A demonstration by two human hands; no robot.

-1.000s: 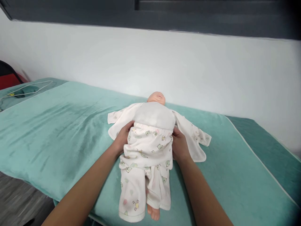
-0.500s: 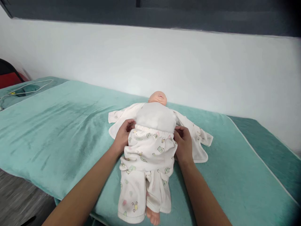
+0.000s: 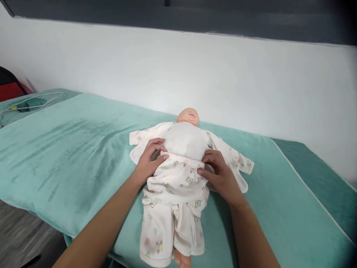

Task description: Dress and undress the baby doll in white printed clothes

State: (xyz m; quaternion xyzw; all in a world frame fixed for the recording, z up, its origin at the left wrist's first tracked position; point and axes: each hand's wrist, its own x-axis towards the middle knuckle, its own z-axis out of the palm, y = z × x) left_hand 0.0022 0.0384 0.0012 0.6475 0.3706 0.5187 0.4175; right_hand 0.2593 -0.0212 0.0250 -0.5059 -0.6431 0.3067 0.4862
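Note:
A baby doll [image 3: 188,116] lies on its back with its head at the far end. Its torso is a plain white padded body [image 3: 185,139]. Printed baby trousers [image 3: 175,186] cover the hips and legs, and one foot shows at the near end. My left hand [image 3: 149,160] is at the left of the waistband, thumb on the trousers and fingers curled over its upper edge. At the right side, my right hand [image 3: 220,175] pinches the waistband between thumb and fingers. A white printed baby jacket [image 3: 234,156] lies spread open beneath the doll, sleeves out.
A light green cover [image 3: 83,156] lies over the table or bed, with a darker green strip [image 3: 320,171] at the right. A white wall [image 3: 178,70] rises behind it. A pale cord [image 3: 52,97] and a red and black object [image 3: 11,87] are at far left.
Both hands have shifted from the doll's sides onto the front of the waistband, thumbs now on top. The waistband sits slightly lower on the torso.

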